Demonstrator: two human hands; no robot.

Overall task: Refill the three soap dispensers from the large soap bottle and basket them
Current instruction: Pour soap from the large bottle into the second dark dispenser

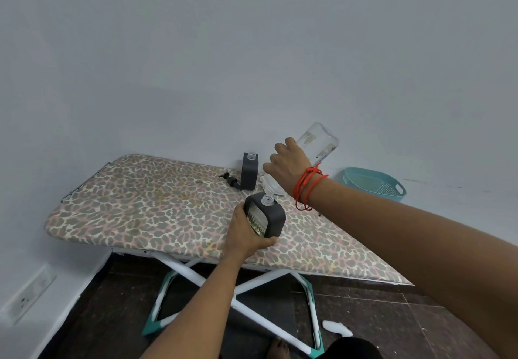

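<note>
My right hand (288, 169) grips the large clear soap bottle (318, 141), which is tipped mouth-down, bottom pointing up and to the right. Its neck sits just above the open mouth of a dark grey square dispenser (270, 220). My left hand (244, 235) holds that dispenser, tilted, above the near part of the leopard-print ironing board (145, 207). A second dark grey dispenser (249, 172) stands upright and uncapped farther back on the board. A black pump head (230, 179) lies beside it on the left. The teal basket (374, 183) sits at the back right, against the wall.
The board stands on white crossed legs with teal feet (157, 322) over a dark floor. A white scrap (336, 328) lies on the floor. White walls close the back and left; a socket plate (30, 297) is low on the left wall.
</note>
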